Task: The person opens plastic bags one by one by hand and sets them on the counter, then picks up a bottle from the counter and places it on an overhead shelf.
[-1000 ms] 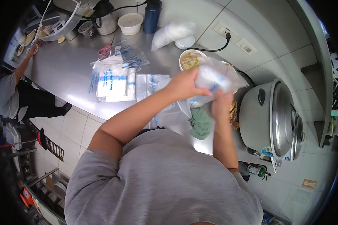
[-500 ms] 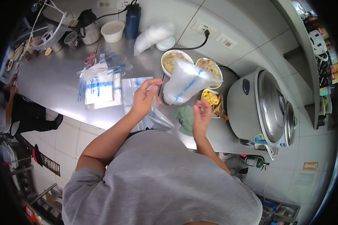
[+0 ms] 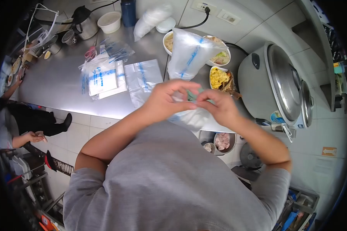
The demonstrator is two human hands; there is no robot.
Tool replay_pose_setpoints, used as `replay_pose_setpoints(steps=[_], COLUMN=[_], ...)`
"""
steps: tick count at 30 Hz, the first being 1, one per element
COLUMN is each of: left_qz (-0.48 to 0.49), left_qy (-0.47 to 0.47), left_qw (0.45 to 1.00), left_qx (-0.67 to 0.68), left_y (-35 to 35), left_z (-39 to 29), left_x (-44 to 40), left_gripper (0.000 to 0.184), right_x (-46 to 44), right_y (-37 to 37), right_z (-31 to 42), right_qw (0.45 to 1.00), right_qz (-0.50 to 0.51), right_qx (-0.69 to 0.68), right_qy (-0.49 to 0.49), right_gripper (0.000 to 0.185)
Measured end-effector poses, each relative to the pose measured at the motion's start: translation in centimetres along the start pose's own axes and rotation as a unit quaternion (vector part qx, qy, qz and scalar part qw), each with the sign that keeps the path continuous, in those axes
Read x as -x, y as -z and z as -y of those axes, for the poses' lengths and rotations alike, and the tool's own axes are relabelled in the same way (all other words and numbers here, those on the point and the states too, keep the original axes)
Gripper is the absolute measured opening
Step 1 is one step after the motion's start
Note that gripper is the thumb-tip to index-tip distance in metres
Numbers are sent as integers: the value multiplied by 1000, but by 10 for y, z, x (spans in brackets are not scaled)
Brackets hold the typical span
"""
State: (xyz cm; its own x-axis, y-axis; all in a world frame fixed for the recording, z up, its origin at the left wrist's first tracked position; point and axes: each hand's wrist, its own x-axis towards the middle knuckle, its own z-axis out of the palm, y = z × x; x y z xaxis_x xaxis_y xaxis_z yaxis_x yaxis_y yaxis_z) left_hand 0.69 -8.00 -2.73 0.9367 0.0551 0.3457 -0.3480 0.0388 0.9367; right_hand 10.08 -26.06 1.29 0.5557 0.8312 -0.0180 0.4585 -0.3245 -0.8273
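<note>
My left hand (image 3: 170,101) and my right hand (image 3: 219,106) meet in front of my chest, both pinching the edge of a thin clear plastic bag (image 3: 192,118). Just beyond them a filled white plastic bag with blue print (image 3: 192,54) stands on the steel counter. It partly covers a bowl of noodles (image 3: 168,41) and another food bowl (image 3: 221,57). Close to my right hand is a bowl with yellow food and brown pieces (image 3: 219,78). Flat bags (image 3: 143,75) lie left of my hands. A green cloth shows partly behind my fingers.
A large pot (image 3: 254,81) stands at the right. Bag packs (image 3: 102,79), pink scissors (image 3: 90,53), a white tub (image 3: 109,22), a blue bottle (image 3: 128,13) and a steel jug (image 3: 85,27) are on the counter (image 3: 46,86). Another person (image 3: 23,119) is at far left.
The filled bag, first in my hands, was let go and now stands by the bowls. My hands have come together and taken hold of a thin bag. The view has shifted.
</note>
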Motion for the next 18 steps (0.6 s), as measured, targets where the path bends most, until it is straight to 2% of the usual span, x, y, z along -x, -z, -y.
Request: replay_pose_setpoints(steps=[2, 5, 8, 11, 14, 17, 18], left_qz=[36, 41, 36, 28, 28, 21, 22], left_qy=[21, 4, -4, 31, 30, 25, 57], left_qw=[999, 997, 988, 989, 995, 983, 981], left_qx=[-14, -62, -149, -142, -94, 182, 186], left_y=[-8, -17, -23, -21, -18, -27, -27], left_z=[-2, -12, -25, -14, -12, -16, -16], left_x=[0, -10, -19, -21, -25, -27, -28], left_gripper=[28, 21, 17, 15, 14, 15, 15], right_x=[11, 14, 16, 20, 17, 10, 10], right_y=[18, 26, 29, 29, 37, 26, 23], right_z=[13, 20, 19, 13, 23, 18, 15], right_qw=[996, 990, 989, 960, 936, 920, 931], right_qz=[17, -29, -51, -84, -104, -177, -198], right_qx=[76, 117, 133, 225, 273, 257, 199], right_qy=[37, 76, 36, 146, 198, 236, 232], right_gripper=[7, 10, 13, 13, 12, 12, 11])
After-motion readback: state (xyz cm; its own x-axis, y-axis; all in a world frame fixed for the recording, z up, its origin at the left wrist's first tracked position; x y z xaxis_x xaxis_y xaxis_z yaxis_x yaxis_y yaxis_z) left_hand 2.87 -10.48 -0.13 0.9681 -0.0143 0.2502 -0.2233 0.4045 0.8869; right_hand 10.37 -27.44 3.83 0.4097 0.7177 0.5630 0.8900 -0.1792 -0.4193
